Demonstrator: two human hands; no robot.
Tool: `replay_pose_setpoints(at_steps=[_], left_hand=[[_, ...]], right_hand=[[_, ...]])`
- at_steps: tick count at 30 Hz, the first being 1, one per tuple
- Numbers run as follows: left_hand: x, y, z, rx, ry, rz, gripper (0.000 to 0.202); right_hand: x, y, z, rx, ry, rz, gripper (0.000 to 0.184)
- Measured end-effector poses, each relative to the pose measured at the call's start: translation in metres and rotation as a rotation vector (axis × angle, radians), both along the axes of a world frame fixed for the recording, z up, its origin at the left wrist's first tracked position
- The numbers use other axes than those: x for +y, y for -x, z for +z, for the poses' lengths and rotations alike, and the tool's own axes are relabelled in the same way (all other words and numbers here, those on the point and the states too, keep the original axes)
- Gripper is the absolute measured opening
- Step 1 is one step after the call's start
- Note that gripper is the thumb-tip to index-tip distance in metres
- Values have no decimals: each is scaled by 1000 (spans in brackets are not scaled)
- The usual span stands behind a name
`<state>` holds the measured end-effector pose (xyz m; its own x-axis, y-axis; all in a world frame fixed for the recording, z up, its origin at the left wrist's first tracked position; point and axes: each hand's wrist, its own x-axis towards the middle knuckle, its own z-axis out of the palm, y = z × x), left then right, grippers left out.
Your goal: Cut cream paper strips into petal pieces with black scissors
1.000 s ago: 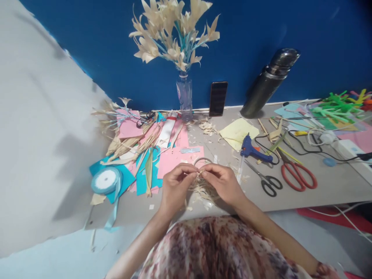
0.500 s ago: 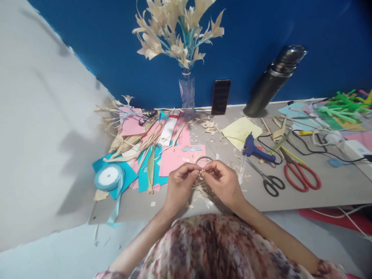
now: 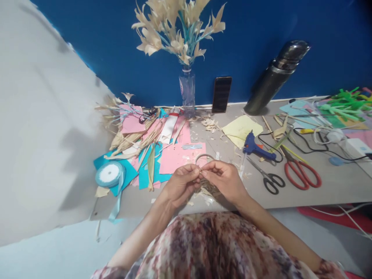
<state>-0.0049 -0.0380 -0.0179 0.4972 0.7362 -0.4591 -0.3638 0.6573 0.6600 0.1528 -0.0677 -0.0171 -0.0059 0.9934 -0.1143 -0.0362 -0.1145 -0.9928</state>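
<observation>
My left hand [image 3: 183,183] and my right hand [image 3: 225,182] meet fingertip to fingertip above the near middle of the table. Both are closed in a pinch on something tiny and pale at the fingertips, too small to make out. Behind the fingers a thin round rim [image 3: 205,156] shows, partly hidden by the hands. Beneath my hands lie dry straw-coloured shreds [image 3: 207,188]. Just beyond my left hand rests a sheet of pink paper [image 3: 171,161] with a small grey strip [image 3: 192,146] on it.
Right of my hands lie a blue glue gun [image 3: 257,147], black-handled scissors [image 3: 271,183] and red-handled scissors [image 3: 302,175]. A ribbon spool [image 3: 109,174] sits at left. Along the wall stand a clear bottle [image 3: 188,91] with husk-like flowers [image 3: 177,42], a phone [image 3: 222,95] and a dark flask [image 3: 269,85].
My left hand has turned, and its lower fingers now show more openly beneath the pinch. My right hand stays nearly in place. The view has shifted slightly.
</observation>
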Motion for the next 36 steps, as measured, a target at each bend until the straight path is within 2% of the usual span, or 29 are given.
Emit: replay_pose_setpoints(at_steps=[4, 8, 10, 13, 15, 17, 19, 23, 26, 29, 32, 34, 36], left_hand=[[1, -1, -3, -10, 9, 6, 29], [0, -6, -3, 93, -107, 72, 28], [-3, -9, 0, 235, -248, 160, 24], [-8, -11, 4, 562, -597, 266, 10], [-11, -11, 6, 702, -820, 270, 5], [-12, -10, 7, 722, -949, 235, 8], [-11, -9, 6, 681, -948, 187, 8], [-7, -5, 4, 598, -756, 133, 14], [-5, -2, 3, 665, -707, 205, 18], [-3, 3, 5, 724, -717, 242, 18], [-1, 6, 8, 687, -758, 143, 17], [-1, 6, 10, 656, -807, 105, 18], [-1, 4, 11, 643, -873, 105, 18]], right_hand=[[-3, 1, 1, -90, -40, -58, 8], [-5, 0, 1, -192, -108, -82, 7], [-5, 0, 1, -225, -138, -105, 7], [-4, 2, 2, -324, -183, -154, 6], [-4, 3, 2, -400, -216, -186, 7], [-4, 4, 2, -447, -239, -207, 7], [-5, 4, 1, -437, -240, -203, 8], [-6, 3, -1, -281, -154, -109, 10], [-6, 1, -2, -239, -92, -69, 12], [-7, -2, -3, -220, -50, -32, 14], [-5, -6, -3, -197, -21, 110, 19], [-2, -10, -2, -237, -67, 144, 26], [2, -13, -1, -254, -124, 119, 35]])
